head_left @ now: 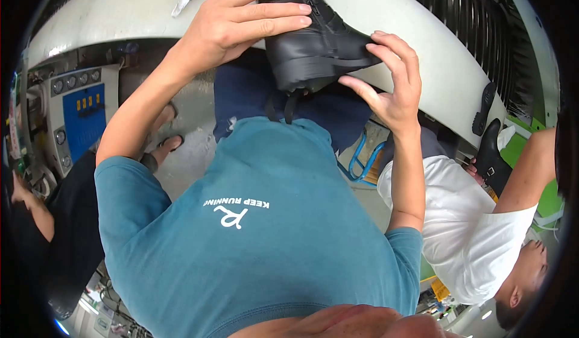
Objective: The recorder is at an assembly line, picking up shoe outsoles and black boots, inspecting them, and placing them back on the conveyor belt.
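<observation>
Black boot [307, 54]: I'd support both ends evenly.
Left hand [241, 21]: fingers spread; thumb hidden, grip unclear.
Right hand [389, 75]: pinching toe [354, 51].

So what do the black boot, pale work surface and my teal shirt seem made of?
Black boot: likely leather or a leather-look synthetic, satin finish, judging by its creases and soft highlights. Pale work surface: smooth, slightly glossy, perhaps plastic or coated; the sheen alone leaves it open. Teal shirt: matte fabric, likely cotton or a blend, from its soft folds.
</observation>
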Demonstrator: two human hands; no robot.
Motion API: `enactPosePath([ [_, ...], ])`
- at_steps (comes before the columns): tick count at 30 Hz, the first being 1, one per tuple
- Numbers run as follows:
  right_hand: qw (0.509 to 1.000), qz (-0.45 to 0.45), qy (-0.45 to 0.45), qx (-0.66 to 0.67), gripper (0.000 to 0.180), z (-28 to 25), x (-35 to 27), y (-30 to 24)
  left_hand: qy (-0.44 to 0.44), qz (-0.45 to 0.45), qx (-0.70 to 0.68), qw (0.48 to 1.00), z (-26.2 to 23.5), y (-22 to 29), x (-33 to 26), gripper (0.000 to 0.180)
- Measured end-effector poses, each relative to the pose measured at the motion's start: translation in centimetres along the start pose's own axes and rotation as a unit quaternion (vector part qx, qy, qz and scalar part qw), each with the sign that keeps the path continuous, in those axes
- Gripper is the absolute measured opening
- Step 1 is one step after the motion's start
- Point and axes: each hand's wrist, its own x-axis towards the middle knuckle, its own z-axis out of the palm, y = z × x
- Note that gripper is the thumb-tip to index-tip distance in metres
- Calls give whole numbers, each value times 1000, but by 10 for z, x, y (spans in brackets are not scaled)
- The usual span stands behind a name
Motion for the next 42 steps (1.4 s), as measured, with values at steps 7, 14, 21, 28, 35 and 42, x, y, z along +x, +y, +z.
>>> enactPosePath([
  [7, 999, -47, -11, 2, 48, 26, 4, -10, -22, -220, -76, 972, -18, 71, -19, 57],
  [14, 997, -20, -40, -60, 35, 34, 13, -39, -180, -276, 109, 938, -7, 101, 15, 88],
  [21, 996, 30, -73, -49, 31, 36, 22, -47, -143, -435, 11, 889, -17, 109, 65, 78],
  [28, 982, 145, -120, 18, 42, 23, 55, -53, 60, -260, 66, 961, 26, 99, -4, 60],
  [35, 976, 181, -109, 59, 55, 19, 58, -38, 12, -276, 59, 959, 4, 99, 28, 62],
  [42, 954, 235, -137, 126, 96, -20, 39, -15, -152, -553, 5, 819, -17, 116, 73, 63],
])
